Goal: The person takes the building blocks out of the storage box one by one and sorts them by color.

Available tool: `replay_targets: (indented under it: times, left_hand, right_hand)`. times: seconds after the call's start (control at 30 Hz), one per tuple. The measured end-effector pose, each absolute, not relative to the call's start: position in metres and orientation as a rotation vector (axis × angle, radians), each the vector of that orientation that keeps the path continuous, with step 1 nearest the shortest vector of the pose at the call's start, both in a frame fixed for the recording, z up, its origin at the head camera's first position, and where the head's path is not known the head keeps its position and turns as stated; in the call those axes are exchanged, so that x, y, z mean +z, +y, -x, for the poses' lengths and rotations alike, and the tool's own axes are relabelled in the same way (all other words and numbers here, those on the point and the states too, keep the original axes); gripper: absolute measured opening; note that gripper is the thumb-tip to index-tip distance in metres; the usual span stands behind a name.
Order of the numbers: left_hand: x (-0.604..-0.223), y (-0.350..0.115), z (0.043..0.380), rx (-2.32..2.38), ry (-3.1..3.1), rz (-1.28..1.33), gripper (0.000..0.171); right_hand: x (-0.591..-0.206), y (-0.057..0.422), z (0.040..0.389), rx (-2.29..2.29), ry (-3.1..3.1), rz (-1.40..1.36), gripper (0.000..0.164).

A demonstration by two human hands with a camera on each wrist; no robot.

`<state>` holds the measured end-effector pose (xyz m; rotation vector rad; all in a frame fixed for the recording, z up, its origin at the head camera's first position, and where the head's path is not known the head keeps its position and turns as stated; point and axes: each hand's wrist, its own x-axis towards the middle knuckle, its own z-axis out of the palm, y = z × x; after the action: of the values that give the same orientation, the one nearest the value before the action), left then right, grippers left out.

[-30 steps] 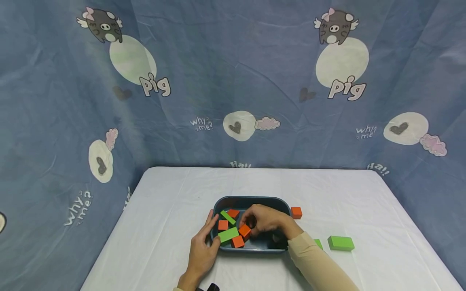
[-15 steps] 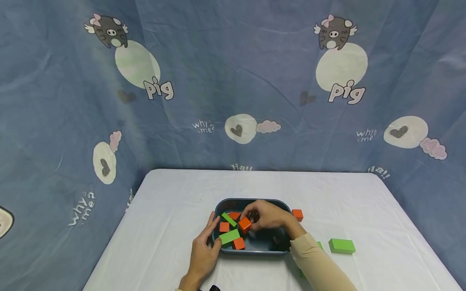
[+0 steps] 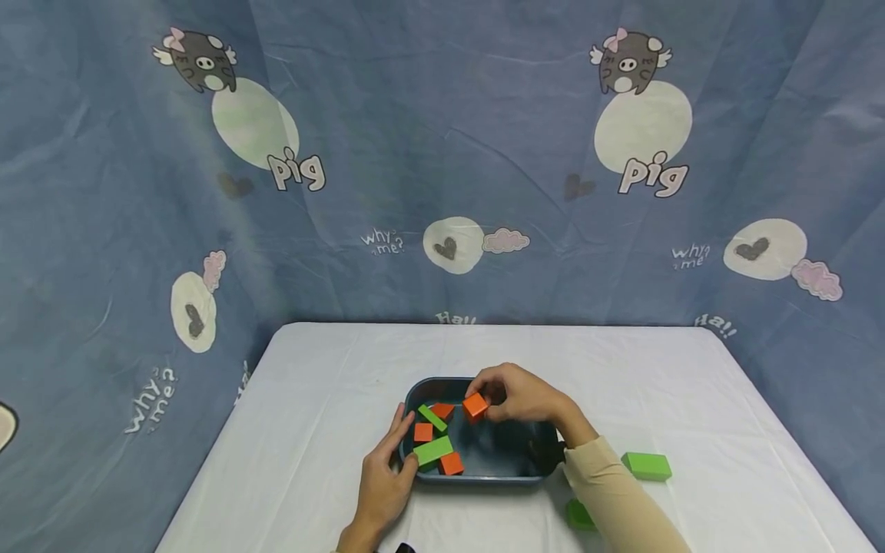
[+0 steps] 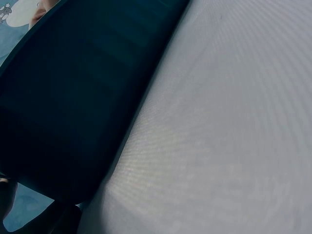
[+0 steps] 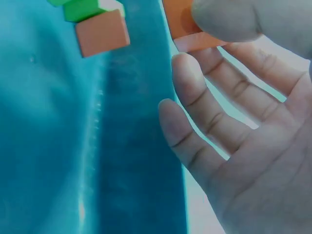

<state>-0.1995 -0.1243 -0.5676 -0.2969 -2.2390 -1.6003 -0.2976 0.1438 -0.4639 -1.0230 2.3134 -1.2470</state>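
A dark blue rectangular tray [image 3: 508, 470] sits on the white table. My left hand [image 3: 384, 480] rests against its left end, fingers stretched along the rim and thumb at the near corner. Above the tray's far side, my right hand [image 3: 523, 395] pinches an orange block [image 3: 475, 407] between thumb and fingers. In the right wrist view the same orange block [image 5: 178, 19] is partly covered by the thumb. Inside the tray's left half lie a green block [image 3: 433, 450], a thin green block [image 3: 432, 418] and orange blocks [image 3: 452, 463]. The left wrist view shows mostly the tray's outer wall [image 4: 83, 92].
To the right of the tray a green block [image 3: 646, 465] lies on the table [image 3: 346, 384]. Another green block [image 3: 579, 514] shows partly beneath the right sleeve [image 3: 625, 499]. A patterned blue cloth [image 3: 442, 153] hangs behind the table.
My right hand has lifted the orange block from among the others and moved it up and rightward toward the tray's far rim. My left hand keeps its place.
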Motion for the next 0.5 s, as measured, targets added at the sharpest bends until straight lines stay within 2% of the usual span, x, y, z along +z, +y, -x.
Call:
replay_targets:
  times: [0.5]
  left_hand:
    - [-0.565, -0.126, 0.198, -1.595, -2.261, 0.355, 0.067]
  right_hand:
    - [-0.448, 0.194, 0.294, -1.351, 2.569, 0.844, 0.034]
